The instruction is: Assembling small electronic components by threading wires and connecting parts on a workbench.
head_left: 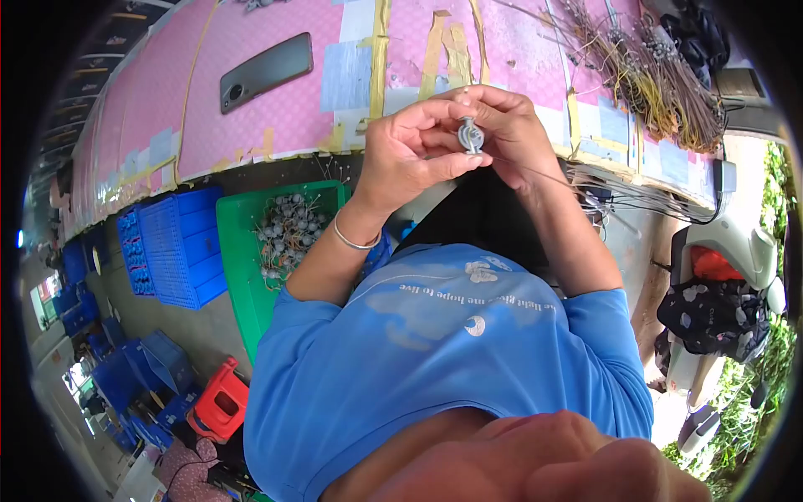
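Between both hands, just off the table's near edge, is a small round grey metal part (471, 136) with a ridged or coiled face. The thumb and fingers of my left hand (406, 151) pinch it from the left and below. My right hand (512, 130) closes on its upper right side, its fingertips meeting the left ones at the top. A thin dark wire (535, 171) runs from near the part, past my right hand, towards the right. Exactly how the wire joins the part is hidden by the fingers.
A dark phone (266, 73) lies on the pink, tape-patched table (196, 100). Wire bundles (661, 92) are heaped at the far right. Below the edge, a green bin (238, 276) holds several similar grey parts (291, 230), beside blue crates (180, 251) and a red stool (219, 402).
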Available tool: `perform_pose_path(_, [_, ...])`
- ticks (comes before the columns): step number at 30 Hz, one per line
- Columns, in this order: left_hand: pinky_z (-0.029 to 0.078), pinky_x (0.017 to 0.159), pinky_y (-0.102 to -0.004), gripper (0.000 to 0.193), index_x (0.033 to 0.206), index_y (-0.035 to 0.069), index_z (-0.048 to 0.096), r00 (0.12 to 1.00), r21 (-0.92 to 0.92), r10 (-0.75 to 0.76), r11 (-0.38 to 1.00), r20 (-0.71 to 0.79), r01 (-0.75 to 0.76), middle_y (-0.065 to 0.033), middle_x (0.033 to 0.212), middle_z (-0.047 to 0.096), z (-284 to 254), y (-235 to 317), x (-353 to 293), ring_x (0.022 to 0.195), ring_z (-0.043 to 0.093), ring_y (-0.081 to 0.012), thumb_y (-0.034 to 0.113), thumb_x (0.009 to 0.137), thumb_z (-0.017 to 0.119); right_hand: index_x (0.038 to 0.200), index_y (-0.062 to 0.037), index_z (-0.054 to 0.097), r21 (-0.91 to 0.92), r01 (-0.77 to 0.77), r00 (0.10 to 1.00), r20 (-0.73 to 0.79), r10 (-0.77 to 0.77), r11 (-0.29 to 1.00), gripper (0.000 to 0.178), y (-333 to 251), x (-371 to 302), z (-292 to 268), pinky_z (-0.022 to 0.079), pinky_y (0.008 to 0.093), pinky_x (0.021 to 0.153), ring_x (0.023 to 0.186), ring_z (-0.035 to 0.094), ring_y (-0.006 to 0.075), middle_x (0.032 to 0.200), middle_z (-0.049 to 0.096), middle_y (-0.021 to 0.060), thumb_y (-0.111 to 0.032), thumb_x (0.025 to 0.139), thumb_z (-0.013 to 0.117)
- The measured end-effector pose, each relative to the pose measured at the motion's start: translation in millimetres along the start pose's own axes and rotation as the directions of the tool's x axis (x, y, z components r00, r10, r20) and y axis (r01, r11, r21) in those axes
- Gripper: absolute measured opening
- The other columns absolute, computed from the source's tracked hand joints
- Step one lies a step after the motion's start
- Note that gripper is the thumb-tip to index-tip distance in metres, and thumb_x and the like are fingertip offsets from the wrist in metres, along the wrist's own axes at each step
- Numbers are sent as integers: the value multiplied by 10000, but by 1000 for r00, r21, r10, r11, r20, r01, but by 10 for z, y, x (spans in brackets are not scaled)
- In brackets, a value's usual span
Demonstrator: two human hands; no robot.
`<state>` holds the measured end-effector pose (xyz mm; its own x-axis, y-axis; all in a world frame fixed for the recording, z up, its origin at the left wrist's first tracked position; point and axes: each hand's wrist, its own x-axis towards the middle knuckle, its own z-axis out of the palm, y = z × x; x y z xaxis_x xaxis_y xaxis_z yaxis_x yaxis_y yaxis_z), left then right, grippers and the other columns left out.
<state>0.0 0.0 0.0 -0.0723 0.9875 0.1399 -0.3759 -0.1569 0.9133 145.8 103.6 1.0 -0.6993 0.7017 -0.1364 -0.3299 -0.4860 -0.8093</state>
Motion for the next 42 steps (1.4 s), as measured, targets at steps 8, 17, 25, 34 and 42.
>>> perform_pose_path(8, [591,806,-312,452,1163,-73,574,981,-29,-191,981,-22,190,-126,961,683,-33,73,106,846,716,-209,-130,742,729,932,-23,718,-993,105,812,58,-581,48,168,-1106,1481,-689,547,358,652,700,681,278,837,700,181,-93,811,625])
perform_pose_path(17, [590,779,-297,436,1162,-79,571,969,39,-242,969,-46,244,-137,964,688,-89,64,110,895,718,-238,-131,758,727,850,-65,676,-875,205,787,413,-458,-438,108,-970,1960,-934,520,449,742,861,635,379,871,634,213,-127,776,627])
perform_pose_path(25, [587,748,-274,437,1151,-88,578,982,178,-166,967,-87,179,-151,969,687,-82,70,95,877,718,-226,-138,742,724,1079,-44,692,-823,-66,907,187,-379,-564,271,-989,1601,-673,549,358,754,854,707,263,953,722,147,-230,883,667])
perform_pose_path(34, [573,742,-249,403,1126,-63,617,970,293,138,953,-199,-76,-107,962,707,-172,236,-73,840,683,-120,-76,747,753,1123,2,674,-906,325,904,214,-371,271,261,-505,560,58,530,255,755,840,656,118,921,713,84,-127,897,679])
perform_pose_path(42, [572,739,-250,389,1101,-37,642,961,320,193,939,-200,-122,-101,937,719,-78,208,-116,826,696,-126,-58,730,756,1122,47,651,-654,304,950,156,-271,692,206,-159,-336,355,522,259,854,934,647,133,1025,687,78,6,922,626])
